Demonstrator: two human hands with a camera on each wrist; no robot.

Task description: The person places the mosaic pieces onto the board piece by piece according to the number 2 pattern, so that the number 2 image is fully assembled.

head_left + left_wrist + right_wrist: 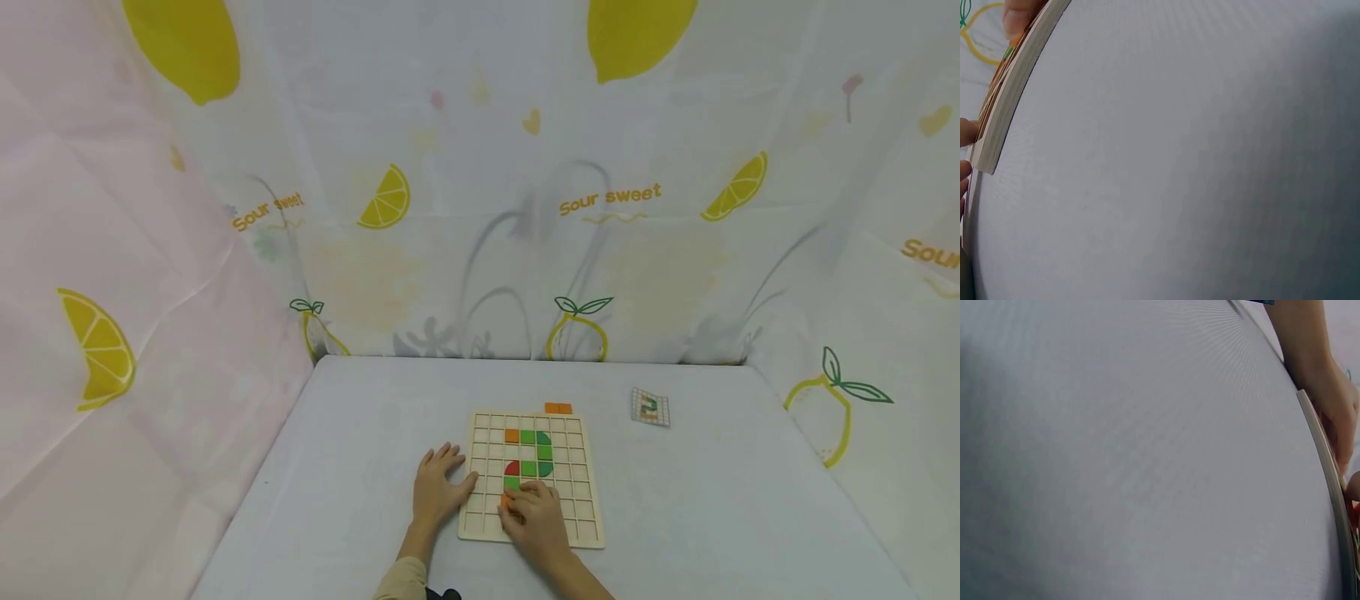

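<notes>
A pale wooden grid board (576,483) lies on the white table. Green tiles (544,453), a red tile (512,468) with a rounded corner and an orange tile (512,436) form a curving figure on it. My right hand (542,521) is over the board's lower middle, thumb and fingertips pinching another orange tile (504,501) at the figure's lower end; the fingers partly cover it. At the board's left edge rests my left hand (437,490), fingers extended and thumb touching the rim. The left wrist view catches the board's side (1016,87) with fingertips over it.
Two orange tiles (558,408) lie against the board's far edge. A small patterned card (650,407) with a similar figure on a grid is to the right, farther back. Lemon-printed cloth (480,275) walls the table at the back and sides.
</notes>
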